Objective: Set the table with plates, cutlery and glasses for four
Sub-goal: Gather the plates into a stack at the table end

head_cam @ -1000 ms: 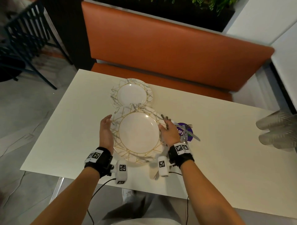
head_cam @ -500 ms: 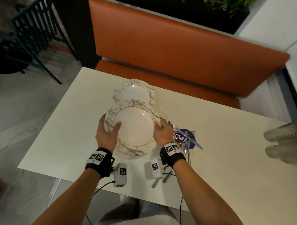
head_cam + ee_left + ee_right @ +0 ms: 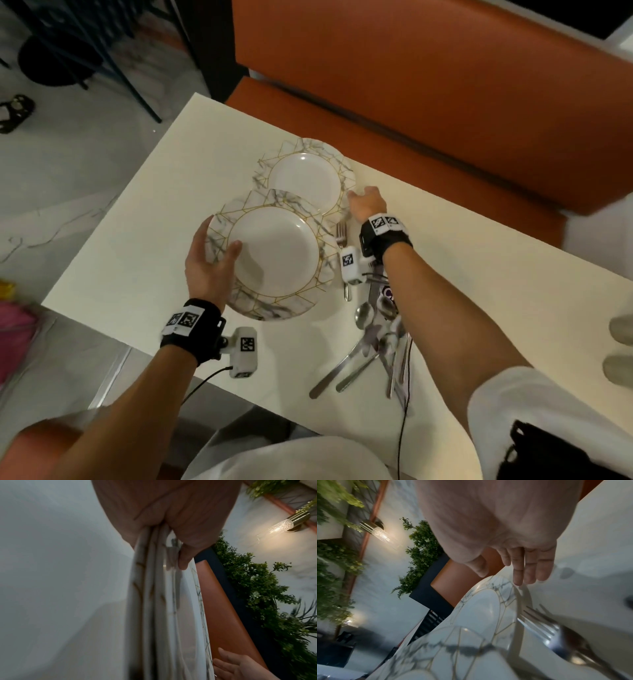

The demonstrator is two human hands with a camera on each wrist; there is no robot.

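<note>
A stack of white marbled plates with gold lines (image 3: pixel 277 253) is held at its left rim by my left hand (image 3: pixel 219 246), thumb on top and fingers underneath. The left wrist view shows several rims (image 3: pixel 154 588) pinched in that hand (image 3: pixel 171 545). One more plate (image 3: pixel 305 178) lies flat on the table (image 3: pixel 171 205) just beyond, partly under the stack. My right hand (image 3: pixel 364 202) is at this far plate's right rim (image 3: pixel 488 609), its fingers (image 3: pixel 527 569) straight and holding nothing. Beside the stack lies a fork (image 3: pixel 340 233).
A loose pile of spoons, forks and knives (image 3: pixel 380 335) lies under my right forearm near the table's front edge. Upturned glasses (image 3: pixel 620 346) show at the far right. An orange bench (image 3: pixel 411 85) runs along the table's far side.
My right hand has let go of the stack's right rim and reached forward to the far plate. The left hand alone now holds the stack, which has shifted a little left.
</note>
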